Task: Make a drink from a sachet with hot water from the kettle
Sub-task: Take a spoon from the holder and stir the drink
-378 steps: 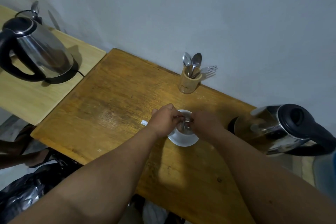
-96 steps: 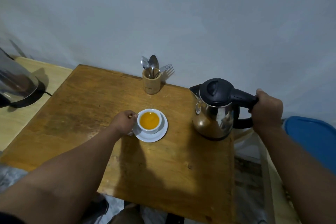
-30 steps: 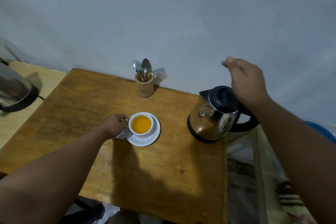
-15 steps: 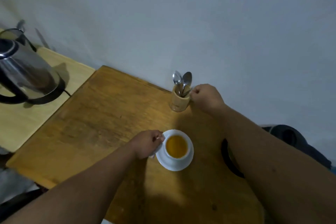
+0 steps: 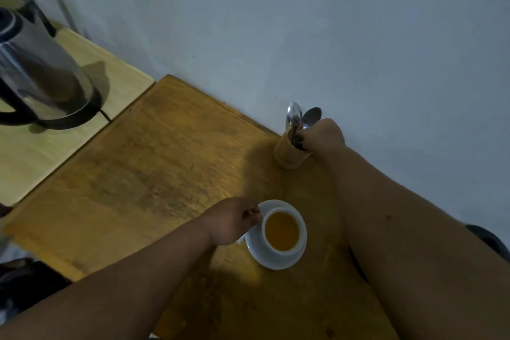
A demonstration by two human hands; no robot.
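While hands (image 5: 325, 135) reach spoons (image 5: 294, 116), steel kettle (image 5: 41, 74) stands apart.

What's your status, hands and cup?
Left hand at the cup handle, cup full, on saucer. Right hand closed on a utensil in the wooden holder. Nothing in the way.

Kettle (image 5: 41, 74) left of the cup (image 5: 281, 232) — cut off by the left edge, blurred. Right hand (image 5: 324, 134) covers the spoon (image 5: 310, 117) handles at the wooden holder (image 5: 289, 153); grip unclear. Cup handle hidden behind left hand (image 5: 230, 222) — a dark object right of the cup is cropped.
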